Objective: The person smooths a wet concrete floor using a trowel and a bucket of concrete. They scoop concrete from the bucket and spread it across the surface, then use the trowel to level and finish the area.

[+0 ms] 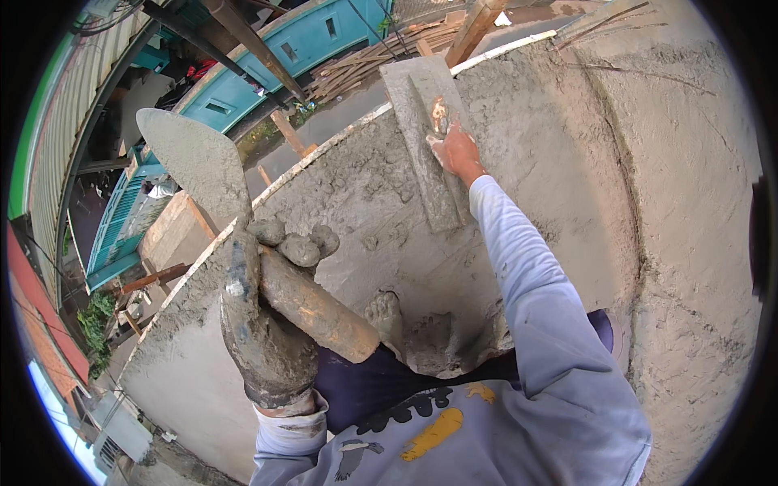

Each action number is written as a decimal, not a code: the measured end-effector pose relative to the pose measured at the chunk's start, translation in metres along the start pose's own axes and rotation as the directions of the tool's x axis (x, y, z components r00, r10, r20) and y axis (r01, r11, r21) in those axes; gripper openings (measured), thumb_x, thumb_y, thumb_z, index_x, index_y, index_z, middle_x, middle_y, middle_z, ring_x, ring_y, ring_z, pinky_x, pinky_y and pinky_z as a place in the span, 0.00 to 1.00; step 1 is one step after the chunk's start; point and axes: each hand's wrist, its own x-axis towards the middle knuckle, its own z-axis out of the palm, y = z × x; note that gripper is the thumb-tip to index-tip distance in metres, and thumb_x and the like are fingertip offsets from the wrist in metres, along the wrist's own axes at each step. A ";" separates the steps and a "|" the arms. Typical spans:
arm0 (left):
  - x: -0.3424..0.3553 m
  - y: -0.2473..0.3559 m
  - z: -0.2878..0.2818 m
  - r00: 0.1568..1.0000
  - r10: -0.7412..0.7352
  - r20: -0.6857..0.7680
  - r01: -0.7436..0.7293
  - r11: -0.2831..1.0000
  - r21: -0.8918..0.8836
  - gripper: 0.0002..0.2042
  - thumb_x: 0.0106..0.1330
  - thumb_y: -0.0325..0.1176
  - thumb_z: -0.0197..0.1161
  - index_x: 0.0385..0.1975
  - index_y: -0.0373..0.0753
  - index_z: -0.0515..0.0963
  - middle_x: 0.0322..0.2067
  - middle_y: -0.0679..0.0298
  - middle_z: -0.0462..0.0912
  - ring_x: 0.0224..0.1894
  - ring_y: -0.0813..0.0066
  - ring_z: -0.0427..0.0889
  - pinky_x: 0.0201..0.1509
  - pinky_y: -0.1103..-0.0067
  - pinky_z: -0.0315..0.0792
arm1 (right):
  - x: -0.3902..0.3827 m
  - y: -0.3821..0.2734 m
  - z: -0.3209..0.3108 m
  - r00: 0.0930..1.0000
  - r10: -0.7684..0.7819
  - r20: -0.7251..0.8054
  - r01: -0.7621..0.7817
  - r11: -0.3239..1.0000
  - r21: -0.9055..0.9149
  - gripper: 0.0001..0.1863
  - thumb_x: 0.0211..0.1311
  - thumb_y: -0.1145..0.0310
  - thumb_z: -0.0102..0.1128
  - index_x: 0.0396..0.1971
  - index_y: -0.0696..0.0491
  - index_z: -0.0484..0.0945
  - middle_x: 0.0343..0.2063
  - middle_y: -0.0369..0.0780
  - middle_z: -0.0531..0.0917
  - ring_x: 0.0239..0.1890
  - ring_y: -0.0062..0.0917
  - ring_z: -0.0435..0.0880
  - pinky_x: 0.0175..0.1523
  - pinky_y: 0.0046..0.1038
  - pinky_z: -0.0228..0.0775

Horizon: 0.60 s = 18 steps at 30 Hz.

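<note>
My left hand (271,267), in a thick mortar-caked glove, is closed on a pointed trowel (190,154) with wet mortar on its blade. A thick dirty cylinder (320,308) lies along that hand; I cannot tell if it is the handle. My bare right hand (455,150) grips the handle of a long rectangular float (433,202) resting on the mortar surface (551,243) near its upper edge. Rough wet mortar lies beside the float. My mortar-covered foot (385,320) shows below, between my hands.
A pale straight edge strip (322,148) borders the surface, with a drop beyond it. Wooden props (288,134) rise there; planks (348,77), a teal gate (211,105) and corrugated roofing (49,162) are lower down. A curved ridge (628,202) crosses the plaster at right, with thin rods (632,69).
</note>
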 end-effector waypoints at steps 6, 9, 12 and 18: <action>-0.005 -0.002 0.004 1.000 -0.007 0.003 0.007 0.999 0.044 0.21 0.72 0.44 0.50 0.56 0.34 0.65 0.42 0.55 0.72 0.47 0.65 0.75 0.61 0.59 0.70 | 0.014 0.066 -0.027 1.000 0.014 0.007 -0.014 0.998 0.067 0.51 0.59 0.45 0.57 0.67 0.67 0.44 0.51 0.61 0.75 0.55 0.50 0.75 0.59 0.39 0.67; 0.009 -0.010 0.026 0.998 0.031 -0.060 -0.030 0.999 0.018 0.21 0.72 0.43 0.51 0.52 0.30 0.70 0.41 0.58 0.77 0.39 0.66 0.79 0.54 0.58 0.74 | -0.084 0.003 0.048 0.989 0.002 0.147 -0.009 0.999 0.047 0.49 0.62 0.49 0.55 0.69 0.63 0.40 0.55 0.58 0.73 0.60 0.46 0.71 0.66 0.39 0.59; 0.008 -0.018 0.037 0.999 0.026 -0.033 -0.020 0.987 0.162 0.22 0.69 0.42 0.55 0.54 0.31 0.67 0.44 0.58 0.73 0.41 0.68 0.77 0.56 0.61 0.75 | -0.101 -0.012 0.057 0.970 -0.057 0.236 0.048 0.998 0.043 0.48 0.63 0.49 0.54 0.70 0.62 0.40 0.57 0.57 0.72 0.63 0.43 0.69 0.68 0.41 0.56; 0.002 -0.022 0.031 0.996 -0.044 0.079 0.037 0.996 0.083 0.25 0.69 0.42 0.55 0.59 0.29 0.64 0.47 0.57 0.70 0.45 0.69 0.74 0.57 0.62 0.74 | 0.026 0.028 -0.035 0.994 -0.089 0.061 0.085 0.994 0.062 0.46 0.62 0.51 0.56 0.68 0.64 0.45 0.48 0.54 0.79 0.53 0.46 0.78 0.61 0.38 0.66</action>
